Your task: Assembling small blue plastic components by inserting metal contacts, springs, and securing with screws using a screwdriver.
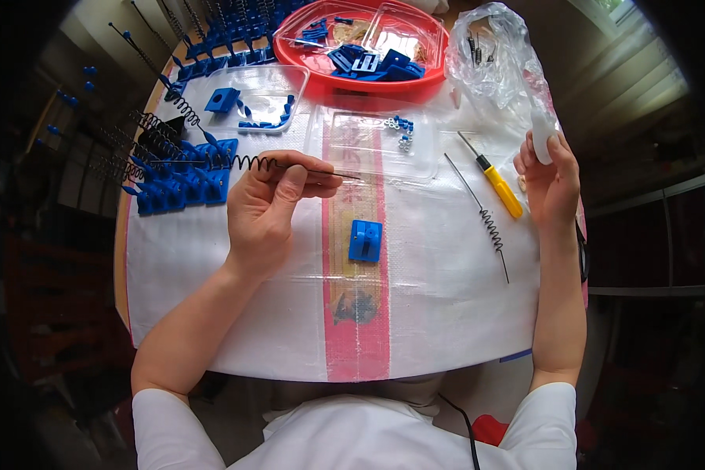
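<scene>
My left hand (265, 211) pinches a dark wire with a coiled spring section (247, 162) between thumb and fingers. The wire lies roughly level, its straight end pointing right. On the right, my right hand (554, 188) is closed round a small white translucent bottle (541, 142), held upright above the table's right side. Between the hands, a blue plastic base (365, 240) rests on the pink stripe of the table cover. Left of my right hand lie a yellow-handled screwdriver (501, 190) and another coiled spring wire (489, 227).
Several blue bases with springs (184, 184) stand at the left, with more (239, 47) behind. A clear lid (299, 82) and a clear tray (372, 160) hold small blue parts. At the back are a red tray (440, 59) of blue parts and a plastic bag (497, 74).
</scene>
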{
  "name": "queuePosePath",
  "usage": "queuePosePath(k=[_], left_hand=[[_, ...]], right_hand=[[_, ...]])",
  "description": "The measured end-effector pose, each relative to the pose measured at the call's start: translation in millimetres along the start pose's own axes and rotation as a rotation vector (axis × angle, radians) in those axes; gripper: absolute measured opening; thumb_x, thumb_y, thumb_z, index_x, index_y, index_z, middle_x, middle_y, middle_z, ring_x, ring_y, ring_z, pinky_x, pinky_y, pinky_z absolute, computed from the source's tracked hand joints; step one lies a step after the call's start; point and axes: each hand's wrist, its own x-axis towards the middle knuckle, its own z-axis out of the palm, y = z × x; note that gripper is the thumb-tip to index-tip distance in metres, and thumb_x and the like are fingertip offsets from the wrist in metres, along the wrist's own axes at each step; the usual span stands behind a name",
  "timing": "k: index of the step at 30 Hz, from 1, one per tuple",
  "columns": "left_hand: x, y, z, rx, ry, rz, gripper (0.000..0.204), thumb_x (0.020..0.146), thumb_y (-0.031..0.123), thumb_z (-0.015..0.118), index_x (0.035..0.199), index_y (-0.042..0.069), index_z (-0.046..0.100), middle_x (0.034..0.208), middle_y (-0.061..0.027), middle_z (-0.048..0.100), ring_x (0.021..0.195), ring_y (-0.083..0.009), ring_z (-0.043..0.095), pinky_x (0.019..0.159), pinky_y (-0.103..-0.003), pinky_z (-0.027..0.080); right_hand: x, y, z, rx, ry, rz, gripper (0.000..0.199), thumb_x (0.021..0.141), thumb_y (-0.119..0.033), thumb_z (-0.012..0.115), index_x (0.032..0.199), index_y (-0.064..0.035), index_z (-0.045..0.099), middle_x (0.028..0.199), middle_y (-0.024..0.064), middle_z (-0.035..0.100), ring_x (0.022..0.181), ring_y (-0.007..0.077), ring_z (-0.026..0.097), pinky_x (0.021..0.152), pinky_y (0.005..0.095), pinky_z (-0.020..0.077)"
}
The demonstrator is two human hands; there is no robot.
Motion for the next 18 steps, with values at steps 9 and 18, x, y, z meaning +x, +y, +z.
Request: queuePosePath(k=[9,18], left_hand=[[1,14,4,0.076,0.037,0.099,0.015,0.102,0.011,0.047,0.107,0.001,0.056,0.104,-0.0155,0.066,0.093,-0.0236,0.069,0.084,-0.036,0.057],[3,23,1,0.214,-0.017,0.158,0.015,0.101,0.009,0.047,0.107,0.000,0.057,0.102,-0.0144,0.066,0.092,-0.0217,0.069,0.083,-0.034,0.057]], right_hand=[[14,9,-28,-0.105,-0.021,-0.039,0.023,0.091,-0.016,0.066,0.109,-0.0030,0.062,0.090,0.0015,0.063,0.072,0.0069,0.051,0.068,0.0245,0.0423],[20,21,-35,-0.729,0.018,-0.117,0.019,0.090,-0.016,0.068,0.102,-0.0014,0.065,0.091,0.0022,0.068,0.081,0.0084,0.062,0.076,0.0219,0.0471]])
